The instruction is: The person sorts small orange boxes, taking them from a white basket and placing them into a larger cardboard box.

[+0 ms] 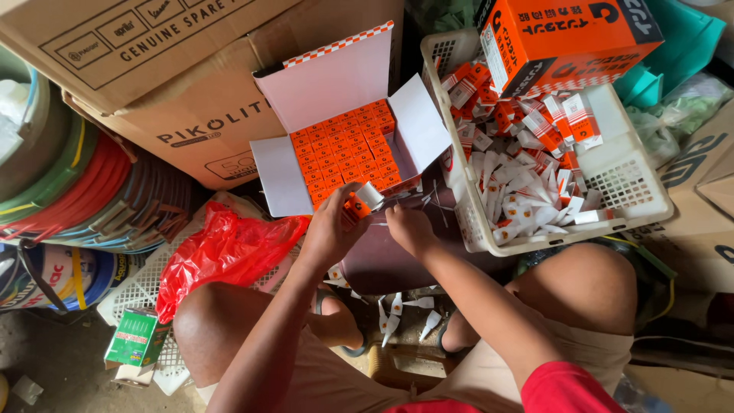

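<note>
Between both hands (367, 226) | small orange carton (361, 200) | left pinches it

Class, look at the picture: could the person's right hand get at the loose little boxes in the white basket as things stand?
Probably yes. The right hand sits just beside the white basket, whose top is open, and nothing lies between them. The big orange carton covers only the far corner. The loose little boxes near the hand lie uncovered.

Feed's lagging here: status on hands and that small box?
Left hand gripping small orange box. Right hand at its flap. Open carton just beyond, nothing blocking.
</note>
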